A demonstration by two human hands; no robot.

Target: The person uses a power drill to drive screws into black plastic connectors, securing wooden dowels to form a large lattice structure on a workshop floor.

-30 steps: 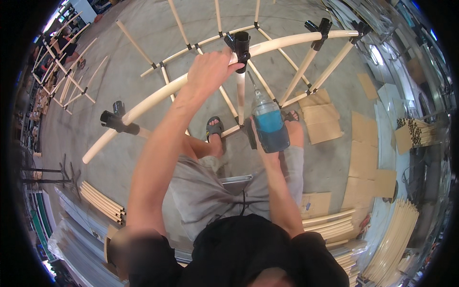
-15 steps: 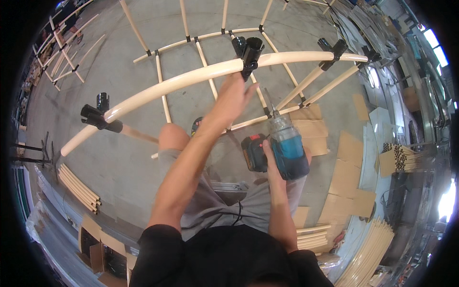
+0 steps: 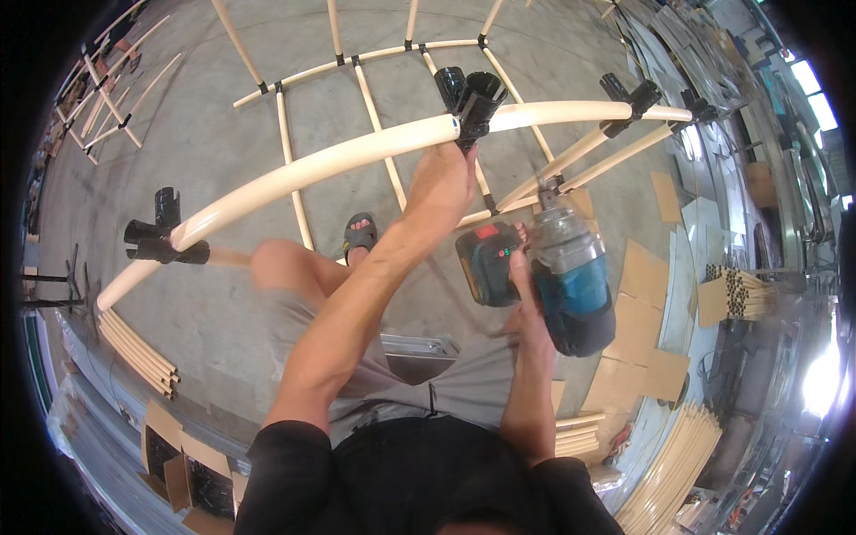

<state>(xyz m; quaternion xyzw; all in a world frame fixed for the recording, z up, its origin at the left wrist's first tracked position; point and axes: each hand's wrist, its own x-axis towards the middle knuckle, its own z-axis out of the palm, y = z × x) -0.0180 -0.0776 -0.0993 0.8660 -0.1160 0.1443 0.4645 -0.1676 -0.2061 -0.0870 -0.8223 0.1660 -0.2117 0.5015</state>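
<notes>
Gripping pale pole (image 3: pixel 339 160); drill (image 3: pixel 557 272)

Stack of pale tubes (image 3: pixel 138 349) lower left. Flat cardboard pieces (image 3: pixel 646 330) on the floor at right. Another tube bundle (image 3: pixel 669 464) lower right.

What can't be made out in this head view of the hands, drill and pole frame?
- Drill bit tip: head view, hidden behind the cordless drill body.
- Right hand fingers: wrapped behind the drill grip.
- Left hand fingertips: hidden under the curved pole at the black connector.
- Bundle of tubes at right: blurred, warped near the rim.
</notes>
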